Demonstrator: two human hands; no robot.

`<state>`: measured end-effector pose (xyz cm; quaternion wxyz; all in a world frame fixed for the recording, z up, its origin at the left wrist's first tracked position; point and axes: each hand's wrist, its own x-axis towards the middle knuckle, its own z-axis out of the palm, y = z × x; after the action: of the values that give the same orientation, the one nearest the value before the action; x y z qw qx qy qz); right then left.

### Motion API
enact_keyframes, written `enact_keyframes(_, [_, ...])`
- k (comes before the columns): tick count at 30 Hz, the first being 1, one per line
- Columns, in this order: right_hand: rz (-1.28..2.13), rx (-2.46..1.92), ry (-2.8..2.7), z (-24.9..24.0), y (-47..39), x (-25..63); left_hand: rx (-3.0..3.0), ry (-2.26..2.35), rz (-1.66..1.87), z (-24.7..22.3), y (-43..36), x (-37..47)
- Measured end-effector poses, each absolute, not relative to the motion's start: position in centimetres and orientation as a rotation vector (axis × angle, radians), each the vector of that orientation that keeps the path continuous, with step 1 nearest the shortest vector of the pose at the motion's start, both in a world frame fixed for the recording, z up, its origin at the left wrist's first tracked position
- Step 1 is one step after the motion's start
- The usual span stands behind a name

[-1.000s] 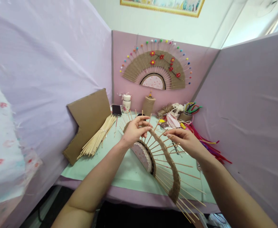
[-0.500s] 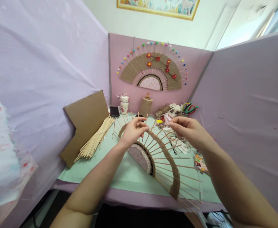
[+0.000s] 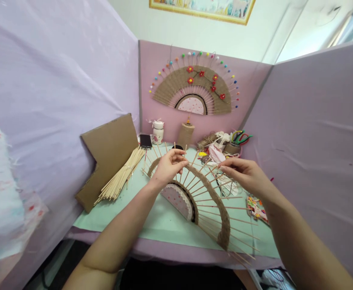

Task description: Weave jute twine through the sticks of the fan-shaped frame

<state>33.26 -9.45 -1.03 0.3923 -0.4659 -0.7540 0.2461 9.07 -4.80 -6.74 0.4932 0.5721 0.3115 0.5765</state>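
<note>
Fan frame [image 3: 212,197]: half-woven, skewer ribs with jute band, lying on mint mat [image 3: 164,219].
Left hand [image 3: 166,167]: fingers pinched shut on a rib at the fan's top.
Right hand [image 3: 245,174]: fingertips pinched above right-side ribs; what they hold unclear.
Skewer bundle [image 3: 120,177]: left, against cardboard [image 3: 110,149].

Both bare forearms stretched forward, left hand [image 3: 168,167] raised with fingers curled in a pinch, right hand [image 3: 245,174] palm-down, fingertips pinched together
</note>
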Motion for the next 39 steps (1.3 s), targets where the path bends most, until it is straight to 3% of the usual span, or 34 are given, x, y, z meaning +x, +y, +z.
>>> enact_keyframes(6, [0.805,-1.23,-1.994,-4.9,-9.4,33.2,1.386,0.79,1.413,-6.4,-5.2,8.7])
enact_keyframes(13, [0.797,-1.163,-1.806,-5.3,-7.8,31.9,1.445,0.876,1.585,-5.1,-2.6,8.8])
enact_keyframes(20, [0.866,-1.125,-1.794,-7.3,-6.7,30.4,1.467,0.943,1.66,-6.8,-0.8,8.0])
enact_keyframes(27, [0.942,-1.035,-1.764,-8.4,-6.7,30.1,2.08,1.113,1.992,-7.9,-3.5,8.0])
enact_keyframes(33, [0.961,-1.035,-1.76,-8.6,-6.7,30.2,2.279,0.928,1.444,-6.7,-5.5,8.9])
enact_keyframes(39, [0.82,-1.08,-1.756,-7.5,-6.8,31.1,1.922,0.769,1.382,-6.2,-4.8,8.9])
